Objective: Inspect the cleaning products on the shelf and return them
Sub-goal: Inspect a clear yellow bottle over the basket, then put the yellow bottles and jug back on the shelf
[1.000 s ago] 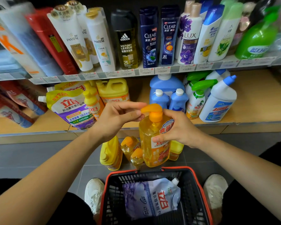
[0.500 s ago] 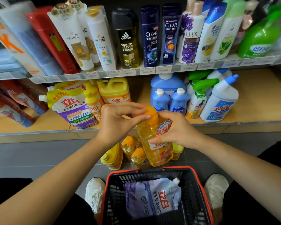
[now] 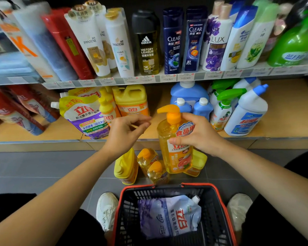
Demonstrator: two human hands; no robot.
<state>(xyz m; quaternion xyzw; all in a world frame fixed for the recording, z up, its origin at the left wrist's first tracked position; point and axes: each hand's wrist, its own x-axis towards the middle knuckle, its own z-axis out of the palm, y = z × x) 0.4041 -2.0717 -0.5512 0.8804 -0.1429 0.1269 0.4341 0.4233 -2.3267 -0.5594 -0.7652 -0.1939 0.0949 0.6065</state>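
A clear yellow pump bottle [image 3: 174, 153] with an orange pump head is held upright in front of the lower shelf [image 3: 34, 134]. My right hand [image 3: 197, 134] grips its shoulder and label from the right. My left hand [image 3: 126, 132] hovers just left of the pump, fingers loosely curled, touching nothing. Other cleaning products stand on the lower shelf: a purple-and-yellow refill pouch [image 3: 84, 118], yellow jugs [image 3: 132, 102], blue bottles [image 3: 190, 98] and white bottles with green and blue tops [image 3: 245, 110].
Several yellow bottles [image 3: 142, 166] stand on the grey floor below the held bottle. A black basket with a red rim [image 3: 226, 206] sits between my white shoes, holding a pale refill pouch [image 3: 169, 217]. The upper shelf [image 3: 149, 79] carries shampoo and body-wash bottles.
My left hand has let go of the orange pump head and drawn back to the left. My right hand keeps its hold on the bottle at about the same height.
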